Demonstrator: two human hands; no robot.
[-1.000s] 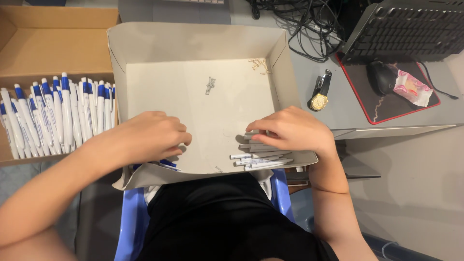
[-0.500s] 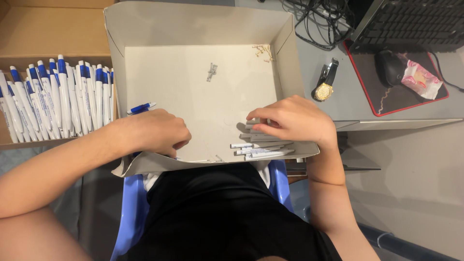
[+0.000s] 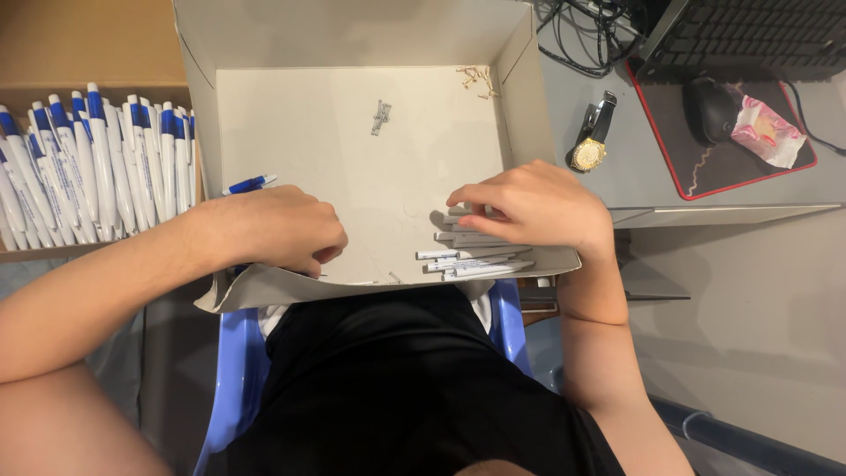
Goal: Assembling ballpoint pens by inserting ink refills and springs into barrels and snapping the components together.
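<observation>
Head view, left hand (image 3: 278,231) curled around a blue-tipped pen (image 3: 248,184) inside the white tray (image 3: 352,35), right hand (image 3: 529,207) fingers spread flat on white pen barrels (image 3: 471,260) at tray's near edge.

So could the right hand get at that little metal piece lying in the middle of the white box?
Probably yes. The right hand rests on the white pen barrels at the box's near edge, and the floor between it and the metal piece is bare. The box is open-topped, so nothing blocks the way.
</observation>
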